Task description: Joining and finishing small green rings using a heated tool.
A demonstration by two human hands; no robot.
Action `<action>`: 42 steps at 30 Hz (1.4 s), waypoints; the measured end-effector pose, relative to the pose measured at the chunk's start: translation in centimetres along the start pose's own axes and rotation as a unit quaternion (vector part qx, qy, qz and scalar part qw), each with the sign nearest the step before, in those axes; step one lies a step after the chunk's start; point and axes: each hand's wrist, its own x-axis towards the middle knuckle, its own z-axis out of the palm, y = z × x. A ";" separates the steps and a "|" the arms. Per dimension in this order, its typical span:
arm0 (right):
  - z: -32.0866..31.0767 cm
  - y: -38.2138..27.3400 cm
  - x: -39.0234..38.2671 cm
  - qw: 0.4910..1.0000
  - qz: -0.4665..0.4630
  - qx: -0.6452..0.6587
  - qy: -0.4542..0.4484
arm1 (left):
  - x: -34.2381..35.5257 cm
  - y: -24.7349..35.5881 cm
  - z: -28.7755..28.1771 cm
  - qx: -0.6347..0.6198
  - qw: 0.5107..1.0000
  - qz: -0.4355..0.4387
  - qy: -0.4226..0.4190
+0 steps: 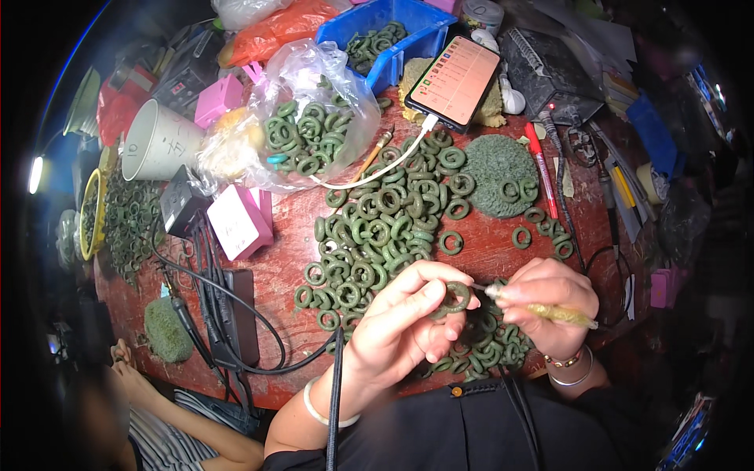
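Between the thumb and fingers of my left hand (404,318) is a dark green ring (453,297), held up with its hole showing. My right hand (551,302) grips a slim hand tool with a yellowish, translucent handle (559,315). Its thin pale tip points left at the ring's edge; whether they touch I cannot tell. Under and beyond my hands lie many loose green rings: a large heap (377,228) to the far left and a smaller pile (495,345) close to my body, partly hidden by my hands.
A clear plastic bag (357,149) and a blue bin (334,35) hold more rings. A phone (454,82) with a white cable lies beyond the heap. A round green pad (499,161), red marker (540,169), pink box (238,222) and black cables surround the work. Another person's arm (177,416) shows lower left.
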 end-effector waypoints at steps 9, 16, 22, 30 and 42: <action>0.0 -0.1 -0.2 1.000 0.022 -0.013 0.000 | 0.0 0.0 0.3 0.011 1.000 0.003 0.002; -0.1 -0.2 -0.1 1.000 0.010 -0.018 -0.005 | -0.1 -0.1 0.5 0.034 0.999 0.009 0.026; 0.0 -0.4 0.0 1.000 -0.009 -0.016 -0.016 | -0.3 -0.2 0.5 0.097 0.995 0.028 0.025; 0.2 -0.8 -0.1 0.999 -0.008 -0.035 -0.012 | -0.4 -0.5 0.9 0.193 0.977 0.070 0.062; -0.1 -0.6 -0.2 0.999 0.005 -0.053 0.000 | -0.3 -0.6 0.8 0.216 0.970 0.092 0.064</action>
